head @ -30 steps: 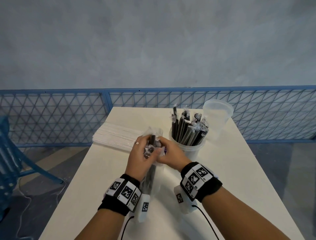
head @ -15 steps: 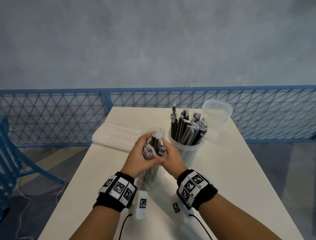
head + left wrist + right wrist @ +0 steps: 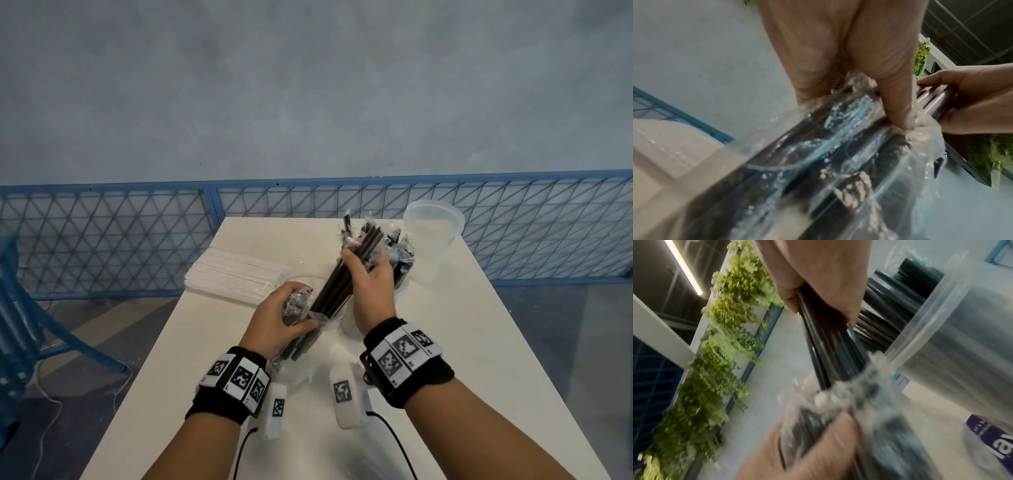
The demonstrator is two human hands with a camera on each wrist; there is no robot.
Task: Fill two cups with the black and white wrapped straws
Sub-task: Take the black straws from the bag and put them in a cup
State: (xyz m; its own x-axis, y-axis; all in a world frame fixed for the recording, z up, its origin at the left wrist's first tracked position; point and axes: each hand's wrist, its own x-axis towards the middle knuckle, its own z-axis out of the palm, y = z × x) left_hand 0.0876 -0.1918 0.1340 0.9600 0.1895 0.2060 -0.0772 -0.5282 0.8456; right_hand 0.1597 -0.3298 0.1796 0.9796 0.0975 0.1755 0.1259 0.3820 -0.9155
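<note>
My left hand (image 3: 291, 315) grips the crumpled mouth of a clear plastic bag (image 3: 294, 353) of black wrapped straws, low over the white table (image 3: 479, 342). My right hand (image 3: 366, 274) grips a bundle of black straws (image 3: 346, 277), half drawn out of the bag and slanting up to the right. Just behind it stands a clear cup (image 3: 399, 287) holding several black wrapped straws (image 3: 400, 250). An empty clear cup (image 3: 433, 246) stands at the back right. A flat stack of white wrapped straws (image 3: 233, 277) lies at the back left. In the left wrist view the thumb (image 3: 898, 104) presses the bag (image 3: 838, 162).
A blue mesh railing (image 3: 102, 236) runs behind the table, in front of a grey wall. A blue chair (image 3: 20, 325) stands to the left on the floor. The table's left edge is close to my left forearm. Cables hang from both wrist cameras.
My right hand has pulled a bundle of black straws up and right out of the bag. My left hand has stayed low, holding the bag's mouth.
</note>
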